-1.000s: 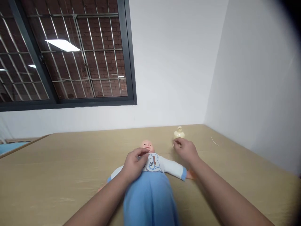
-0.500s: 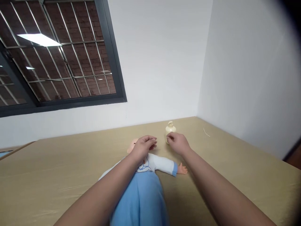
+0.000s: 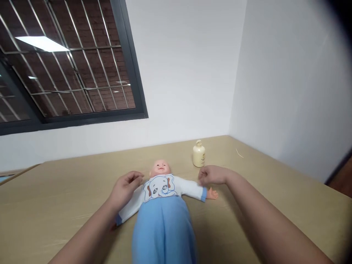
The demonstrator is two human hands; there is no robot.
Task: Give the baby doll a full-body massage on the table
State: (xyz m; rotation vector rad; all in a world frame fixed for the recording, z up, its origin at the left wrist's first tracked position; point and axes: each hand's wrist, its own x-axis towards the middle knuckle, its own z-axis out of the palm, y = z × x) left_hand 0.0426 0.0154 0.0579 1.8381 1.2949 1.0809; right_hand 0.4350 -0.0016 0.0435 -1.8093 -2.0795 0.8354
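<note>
Doll (image 3: 162, 205): supine mid-tabletop (image 3: 55, 194), arms spread. Left hand (image 3: 125, 189): loosely curled, empty, over the doll's sleeve. Right hand (image 3: 211, 175): loosely curled, empty, above the other sleeve. Bottle (image 3: 198, 154): upright near far edge.

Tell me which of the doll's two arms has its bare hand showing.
The doll's arm beside the right hand: its pink hand pokes out of the blue cuff. The other arm's end lies hidden beneath the left hand and forearm.

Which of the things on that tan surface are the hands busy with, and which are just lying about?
In hand:
- baby doll in white elephant shirt and blue wrap
- left hand and right hand, over its sleeves

Lying about:
- cream pump bottle
- thin pale strand near the corner
- tan surface
</note>
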